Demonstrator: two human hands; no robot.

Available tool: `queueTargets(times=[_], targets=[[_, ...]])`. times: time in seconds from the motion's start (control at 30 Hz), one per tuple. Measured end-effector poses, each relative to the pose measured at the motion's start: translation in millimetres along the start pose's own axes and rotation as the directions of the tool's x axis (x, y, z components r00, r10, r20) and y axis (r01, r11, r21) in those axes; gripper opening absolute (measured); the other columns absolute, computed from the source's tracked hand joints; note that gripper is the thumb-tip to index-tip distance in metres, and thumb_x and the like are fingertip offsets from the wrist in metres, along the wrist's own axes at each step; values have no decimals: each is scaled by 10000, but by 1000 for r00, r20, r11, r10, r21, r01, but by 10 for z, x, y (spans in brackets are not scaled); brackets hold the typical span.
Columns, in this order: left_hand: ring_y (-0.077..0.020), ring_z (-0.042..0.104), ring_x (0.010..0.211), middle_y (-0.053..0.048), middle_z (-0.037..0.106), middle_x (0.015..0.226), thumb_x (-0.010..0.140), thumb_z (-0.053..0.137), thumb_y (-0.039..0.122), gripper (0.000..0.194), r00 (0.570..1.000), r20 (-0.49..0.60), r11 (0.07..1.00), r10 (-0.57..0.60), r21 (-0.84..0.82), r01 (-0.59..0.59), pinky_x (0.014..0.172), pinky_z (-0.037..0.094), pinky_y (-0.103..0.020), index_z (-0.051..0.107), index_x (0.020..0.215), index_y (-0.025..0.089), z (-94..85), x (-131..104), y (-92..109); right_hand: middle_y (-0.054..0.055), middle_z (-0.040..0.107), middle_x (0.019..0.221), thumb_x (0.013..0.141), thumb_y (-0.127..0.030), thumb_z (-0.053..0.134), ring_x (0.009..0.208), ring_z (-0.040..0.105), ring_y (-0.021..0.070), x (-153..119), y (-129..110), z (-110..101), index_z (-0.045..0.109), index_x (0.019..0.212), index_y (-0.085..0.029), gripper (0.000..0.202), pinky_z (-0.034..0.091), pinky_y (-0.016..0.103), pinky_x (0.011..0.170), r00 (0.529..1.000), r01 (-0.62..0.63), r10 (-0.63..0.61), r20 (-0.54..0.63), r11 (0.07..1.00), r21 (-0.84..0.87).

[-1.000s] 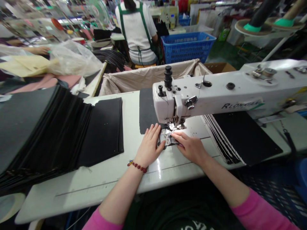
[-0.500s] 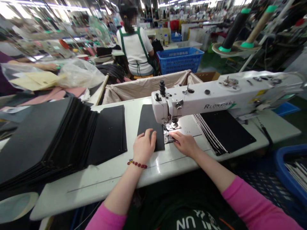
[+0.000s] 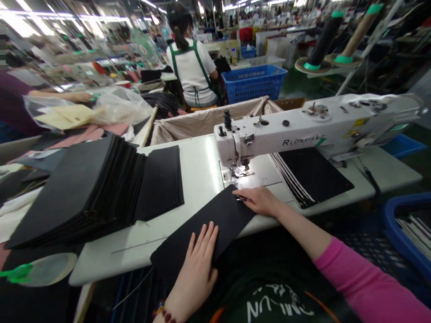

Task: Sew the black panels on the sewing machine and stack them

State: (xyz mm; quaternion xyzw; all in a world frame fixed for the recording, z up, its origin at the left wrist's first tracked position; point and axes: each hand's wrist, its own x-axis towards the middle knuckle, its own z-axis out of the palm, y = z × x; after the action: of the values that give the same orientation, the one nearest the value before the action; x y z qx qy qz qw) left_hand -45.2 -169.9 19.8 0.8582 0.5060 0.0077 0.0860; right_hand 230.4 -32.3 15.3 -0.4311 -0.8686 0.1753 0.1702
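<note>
A flat black panel (image 3: 205,224) lies slantwise in front of the sewing machine (image 3: 269,134), its near part over the table's front edge. My left hand (image 3: 198,260) rests flat on its lower part, fingers stretched out. At the panel's upper corner, just in front of the needle area, is my right hand (image 3: 262,202), fingers closed. A small dark metal tool, which looks like thread snips (image 3: 241,198), pokes out from those fingers over the panel. The presser foot (image 3: 244,163) stands behind this corner, apart from the panel.
A tall stack of black panels (image 3: 77,179) and a lower pile (image 3: 161,179) stand on the left. Panels with pale edges (image 3: 313,172) lie under the machine arm. A blue basket (image 3: 407,224) is at the right. Beyond the table sit a cloth-lined bin (image 3: 202,121) and a co-worker (image 3: 191,67).
The black panel has come away from beside the needle toward me and turned slantwise. My left hand has moved down and left with it, flattening out; my right hand stays near the needle plate.
</note>
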Motion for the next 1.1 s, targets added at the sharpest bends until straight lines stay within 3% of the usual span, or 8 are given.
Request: queueTargets(times=[0.1,0.2,0.37,0.5,0.57,0.63,0.83,1.1], targets=[[-241,116,1480,-48,172,1603,705,424,-6,915,1000,-9,999,8,-33,-8,1185,173,-511,105,1536,205,-9,27,-18,13,691,1178,903,-241,511,1030,646,203,-123,-26,-30,590,1230,-270,337,448,291,849,999,-47,47,23,999,12],[-274,160,1470,-73,230,1585,809,453,47,742,995,-103,999,-14,-50,9,1169,202,-534,244,1502,205,46,217,57,24,701,1153,898,-245,521,998,658,214,-289,-25,-65,607,1201,-266,316,456,299,811,995,-95,95,21,995,12],[-284,425,1303,-102,445,1441,884,586,196,584,975,-218,980,27,-188,-69,1055,373,-469,392,1432,251,140,639,443,30,628,1277,921,-220,477,1129,594,193,-631,-48,-108,533,1297,-273,384,457,290,873,982,-140,155,-108,980,141],[-243,551,1028,-61,618,1122,916,583,258,325,965,-250,937,80,-311,-158,869,452,-404,583,1239,291,185,891,707,38,686,1076,968,-325,435,970,639,184,-956,-126,-87,586,1161,-249,256,463,282,825,893,-309,377,-246,911,274],[-222,557,936,-47,632,993,942,542,271,159,964,-254,912,80,-372,-173,819,454,-381,653,1054,259,201,961,750,18,692,923,964,-415,444,830,650,184,-1107,-192,-60,594,1071,-246,249,462,284,739,853,-420,478,-209,867,269],[-207,554,899,-42,627,941,958,509,256,140,968,-244,878,63,-447,-170,806,458,-363,646,952,230,204,990,746,-5,668,804,953,-468,449,732,638,181,-1226,-272,-30,580,1008,-245,265,439,282,670,836,-493,530,-142,839,228],[-179,561,927,-28,617,966,959,508,227,105,977,-212,779,12,-610,-142,834,471,-327,611,946,219,152,946,659,7,665,809,971,-393,418,692,628,171,-1310,-507,80,544,933,-227,212,381,274,605,875,-471,481,-52,871,141],[-180,570,884,-32,620,912,954,516,254,124,974,-224,760,15,-630,-157,805,480,-326,606,882,209,176,954,674,25,692,767,987,-377,395,631,631,180,-1139,-602,184,557,897,-221,242,301,283,530,900,-436,436,-16,895,-92]])
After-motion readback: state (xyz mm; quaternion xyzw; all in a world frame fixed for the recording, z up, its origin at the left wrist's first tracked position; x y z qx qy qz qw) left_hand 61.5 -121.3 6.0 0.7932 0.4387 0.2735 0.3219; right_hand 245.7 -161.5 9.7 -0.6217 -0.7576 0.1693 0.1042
